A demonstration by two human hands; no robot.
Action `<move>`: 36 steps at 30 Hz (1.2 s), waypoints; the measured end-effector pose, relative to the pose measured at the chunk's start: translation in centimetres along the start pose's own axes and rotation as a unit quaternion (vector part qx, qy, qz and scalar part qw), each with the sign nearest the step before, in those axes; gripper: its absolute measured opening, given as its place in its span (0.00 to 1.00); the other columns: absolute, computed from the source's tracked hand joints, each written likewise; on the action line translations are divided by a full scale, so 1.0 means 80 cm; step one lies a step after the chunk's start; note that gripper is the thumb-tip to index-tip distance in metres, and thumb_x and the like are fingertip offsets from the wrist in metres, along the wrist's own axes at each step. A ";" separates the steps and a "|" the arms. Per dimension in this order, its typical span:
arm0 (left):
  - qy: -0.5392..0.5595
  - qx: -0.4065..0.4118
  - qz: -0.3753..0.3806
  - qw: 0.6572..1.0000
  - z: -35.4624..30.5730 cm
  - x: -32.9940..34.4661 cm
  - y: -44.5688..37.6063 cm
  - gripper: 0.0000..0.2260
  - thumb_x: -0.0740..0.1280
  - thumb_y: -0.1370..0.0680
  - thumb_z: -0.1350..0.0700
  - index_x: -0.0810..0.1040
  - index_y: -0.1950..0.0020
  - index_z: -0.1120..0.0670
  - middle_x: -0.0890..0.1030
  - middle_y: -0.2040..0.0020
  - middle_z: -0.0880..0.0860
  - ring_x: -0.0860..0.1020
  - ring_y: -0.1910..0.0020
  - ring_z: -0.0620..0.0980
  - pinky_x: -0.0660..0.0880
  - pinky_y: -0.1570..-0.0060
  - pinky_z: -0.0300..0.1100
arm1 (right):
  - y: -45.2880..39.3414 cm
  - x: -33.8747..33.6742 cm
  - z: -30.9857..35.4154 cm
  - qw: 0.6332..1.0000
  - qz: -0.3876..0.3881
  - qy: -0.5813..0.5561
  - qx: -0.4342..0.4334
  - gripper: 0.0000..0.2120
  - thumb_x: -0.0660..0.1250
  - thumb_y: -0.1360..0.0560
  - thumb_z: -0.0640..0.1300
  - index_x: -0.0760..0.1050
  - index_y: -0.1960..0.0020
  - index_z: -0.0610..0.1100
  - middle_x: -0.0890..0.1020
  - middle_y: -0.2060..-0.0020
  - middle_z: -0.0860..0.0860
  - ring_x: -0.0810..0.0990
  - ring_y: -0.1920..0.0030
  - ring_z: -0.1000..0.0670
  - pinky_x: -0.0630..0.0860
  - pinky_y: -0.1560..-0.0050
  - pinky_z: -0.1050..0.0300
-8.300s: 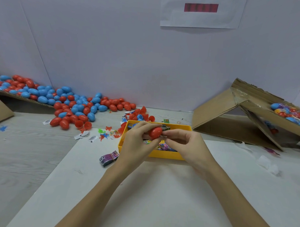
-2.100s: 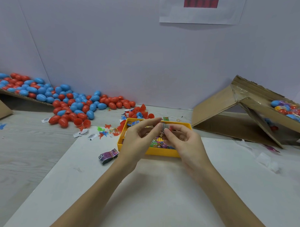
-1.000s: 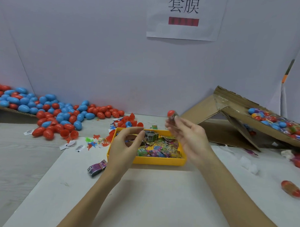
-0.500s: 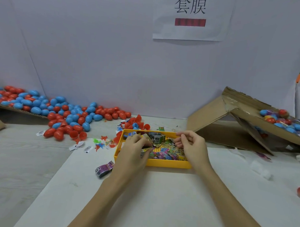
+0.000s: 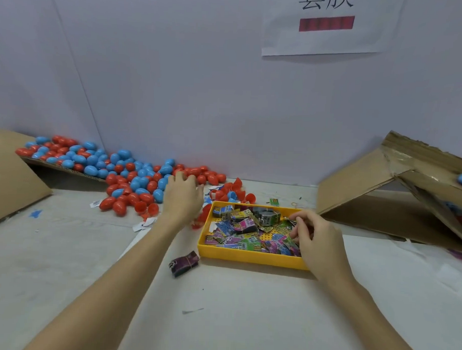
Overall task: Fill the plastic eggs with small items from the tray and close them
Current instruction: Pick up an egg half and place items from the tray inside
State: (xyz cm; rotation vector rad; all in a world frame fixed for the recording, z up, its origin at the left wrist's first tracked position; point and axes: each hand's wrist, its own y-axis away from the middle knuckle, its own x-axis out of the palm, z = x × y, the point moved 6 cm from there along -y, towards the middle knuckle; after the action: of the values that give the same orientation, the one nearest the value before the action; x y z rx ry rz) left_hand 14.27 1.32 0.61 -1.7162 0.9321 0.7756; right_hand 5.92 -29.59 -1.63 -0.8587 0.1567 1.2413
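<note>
I am seeing the left hand (image 5: 183, 199) reaching out with fingers spread and holding nothing, toward the pile of plastic eggs (image 5: 135, 176) lying at its ten o'clock, nearly touching. The nearest eggs are mostly lying with long axes across my view. The right hand (image 5: 314, 236) is curling its fingers over the small items (image 5: 246, 227) in the yellow tray (image 5: 248, 256); whether it is pinching one, I cannot tell
</note>
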 end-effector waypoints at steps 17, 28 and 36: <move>-0.089 -0.101 0.116 0.984 0.110 0.023 -0.020 0.12 0.65 0.17 0.57 0.78 0.38 0.64 0.64 0.28 0.65 0.70 0.33 0.66 0.70 0.32 0.55 | 0.000 0.003 0.002 1.000 0.021 0.013 -0.002 0.09 0.62 0.16 0.40 0.81 0.46 0.46 0.83 0.64 0.54 0.82 0.62 0.57 0.73 0.62 0.64; 0.346 0.079 -0.013 0.935 -0.079 -0.047 0.094 0.10 0.78 0.26 0.54 0.77 0.56 0.51 0.77 0.51 0.50 0.78 0.57 0.45 0.78 0.57 0.34 | 0.003 0.002 0.006 0.999 0.019 0.024 -0.010 0.09 0.63 0.16 0.39 0.82 0.46 0.46 0.83 0.65 0.55 0.83 0.60 0.56 0.78 0.60 0.62; 0.375 0.171 0.096 0.906 -0.132 -0.018 0.152 0.18 0.77 0.25 0.62 0.70 0.44 0.54 0.79 0.44 0.49 0.79 0.48 0.41 0.78 0.48 0.31 | 0.010 -0.004 0.031 0.994 0.002 0.072 -0.088 0.11 0.62 0.17 0.37 0.81 0.40 0.43 0.84 0.51 0.49 0.82 0.50 0.50 0.72 0.52 0.67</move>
State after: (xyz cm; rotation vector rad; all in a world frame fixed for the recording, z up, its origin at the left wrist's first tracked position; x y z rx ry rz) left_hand 3.77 -10.99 -0.57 -1.6225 1.6666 0.0148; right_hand 4.28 -28.19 -0.20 -1.1018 0.1666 1.2091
